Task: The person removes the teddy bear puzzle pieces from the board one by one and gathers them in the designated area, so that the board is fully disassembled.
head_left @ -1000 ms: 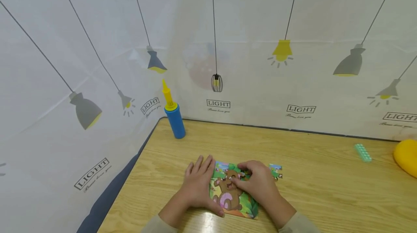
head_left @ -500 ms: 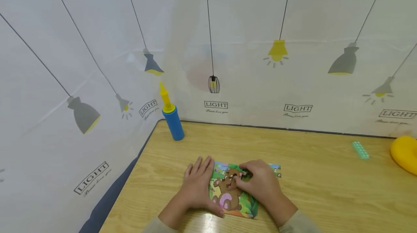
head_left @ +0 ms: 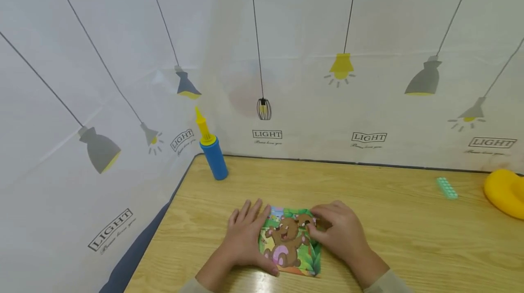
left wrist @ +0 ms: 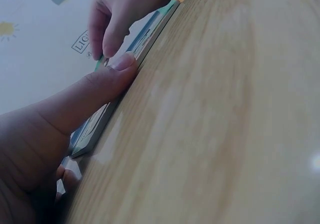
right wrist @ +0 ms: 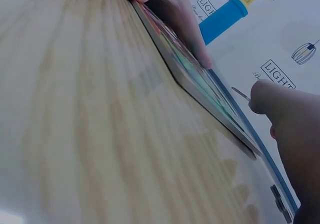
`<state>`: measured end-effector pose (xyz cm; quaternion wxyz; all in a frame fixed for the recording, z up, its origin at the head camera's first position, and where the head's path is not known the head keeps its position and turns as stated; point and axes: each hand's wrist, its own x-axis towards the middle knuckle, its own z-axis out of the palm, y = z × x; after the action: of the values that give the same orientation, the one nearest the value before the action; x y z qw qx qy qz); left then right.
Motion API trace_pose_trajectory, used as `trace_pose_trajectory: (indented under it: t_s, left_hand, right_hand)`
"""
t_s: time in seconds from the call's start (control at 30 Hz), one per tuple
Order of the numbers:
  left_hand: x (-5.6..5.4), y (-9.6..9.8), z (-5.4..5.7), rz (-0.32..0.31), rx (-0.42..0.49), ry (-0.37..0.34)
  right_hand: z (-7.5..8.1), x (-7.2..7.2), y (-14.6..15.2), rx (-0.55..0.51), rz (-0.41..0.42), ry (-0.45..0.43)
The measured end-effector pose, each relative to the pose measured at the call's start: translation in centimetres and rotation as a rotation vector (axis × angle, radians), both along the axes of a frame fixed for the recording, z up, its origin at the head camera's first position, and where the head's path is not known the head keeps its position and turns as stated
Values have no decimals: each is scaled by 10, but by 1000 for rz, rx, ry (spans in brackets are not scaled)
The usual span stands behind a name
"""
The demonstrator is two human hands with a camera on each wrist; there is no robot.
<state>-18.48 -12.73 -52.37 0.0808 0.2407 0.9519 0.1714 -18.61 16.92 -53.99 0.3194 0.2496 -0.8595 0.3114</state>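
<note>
The right hand point(head_left: 343, 230) has shifted rightward, pinching a piece point(head_left: 304, 219) (unseated); the left hand point(head_left: 246, 239), fingers straight, touches the puzzle point(head_left: 283, 251).

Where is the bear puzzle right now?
In the head view, the bear puzzle lies on the table, just right of bottom centre, between the left hand and right hand.
</note>
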Motion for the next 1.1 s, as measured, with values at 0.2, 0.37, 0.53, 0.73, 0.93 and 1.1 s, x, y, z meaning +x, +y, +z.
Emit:
trace_pose_trajectory:
  t_s: [0.2,0.37,0.53,0.73,0.93,1.1]
  left_hand:
    - [-1,-1,0,-2,-1,1]
    - [-1,-1,2,-5,6,-3]
    - [0,-1,2,-2,25,-4]
    - [-1,0,0,-1,18,1]
    - [0,0,0,-2,23,-4]
    - [1,1,0,-1,24,2]
  right_hand:
    - [0,5,18,-26,-13,-21]
    - [0,11,38,-35,-49,-9]
    - [0,18,62,3,-107,-16]
    - [0,25,91,13,-157,-13]
    - [0,30,117,25,-205,-8]
    - [-2,30,126,44,-223,5]
